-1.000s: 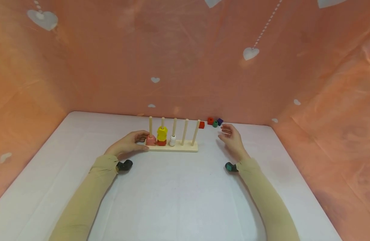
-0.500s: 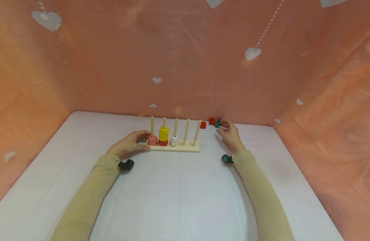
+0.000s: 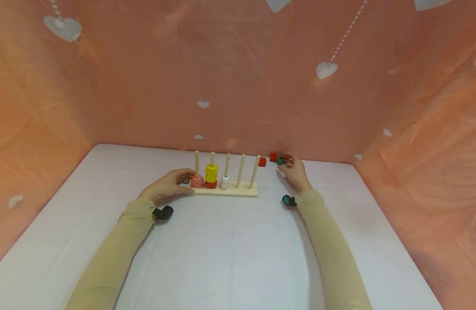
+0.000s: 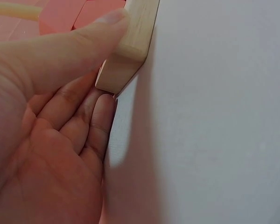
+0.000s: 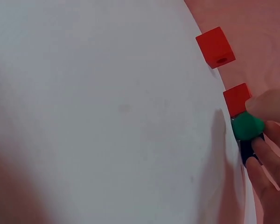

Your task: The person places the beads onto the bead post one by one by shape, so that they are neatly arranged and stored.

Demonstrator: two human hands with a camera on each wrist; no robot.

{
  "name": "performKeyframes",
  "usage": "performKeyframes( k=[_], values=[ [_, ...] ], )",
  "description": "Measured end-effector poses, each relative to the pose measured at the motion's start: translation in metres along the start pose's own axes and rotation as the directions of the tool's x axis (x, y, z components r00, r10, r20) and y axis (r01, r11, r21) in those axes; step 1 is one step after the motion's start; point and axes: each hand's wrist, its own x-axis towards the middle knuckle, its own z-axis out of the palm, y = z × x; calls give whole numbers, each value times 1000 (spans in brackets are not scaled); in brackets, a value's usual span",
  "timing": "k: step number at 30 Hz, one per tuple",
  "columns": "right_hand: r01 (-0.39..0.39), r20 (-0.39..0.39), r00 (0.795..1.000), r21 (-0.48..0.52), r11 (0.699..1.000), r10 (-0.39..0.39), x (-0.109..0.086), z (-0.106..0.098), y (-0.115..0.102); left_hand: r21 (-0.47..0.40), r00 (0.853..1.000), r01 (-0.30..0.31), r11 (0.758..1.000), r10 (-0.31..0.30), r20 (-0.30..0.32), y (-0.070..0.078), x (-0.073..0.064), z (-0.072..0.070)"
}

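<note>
Green bead (image 5: 247, 127) at thumb and fingers of the right hand (image 3: 296, 173), the nearer one, just ahead and left of its palm; pinched or merely touched, impossible to tell. Dark block (image 5: 246, 151) by the same fingertips, red cubes (image 5: 215, 47) farther left. Firmly in the left hand (image 3: 169, 185), peg rack (image 3: 226, 193), long axis off rightward.

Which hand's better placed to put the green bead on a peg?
Right, I'd say: the right hand is at the green bead, past the right end of the peg rack. The left hand is holding the rack's left end, away from the bead.
</note>
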Motion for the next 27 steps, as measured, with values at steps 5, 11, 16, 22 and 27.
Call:
performKeyframes(
  k=[5, 11, 16, 22, 27],
  values=[
    [-15, 20, 1000, 20, 1000, 15, 3, 2, -1, -7, 1000, -11, 1000, 11, 4, 0, 1, 0],
    [-37, 36, 999, -4, 999, 37, 2, 6, -1, -10, 1000, -20, 1000, 20, 4, 0, 1, 0],
    [-39, 45, 998, -50, 998, 41, 1, 7, 1, -18, 1000, -15, 1000, 15, 2, -3, 2, 1],
    [-38, 62, 997, -93, 995, 44, 3, 9, 3, -20, 1000, -5, 1000, 5, 1, -2, 1, 1],
    [-51, 58, 997, -106, 993, 57, 1, 10, 1, -13, 1000, -9, 1000, 9, -2, 0, 1, 1]
  ],
)
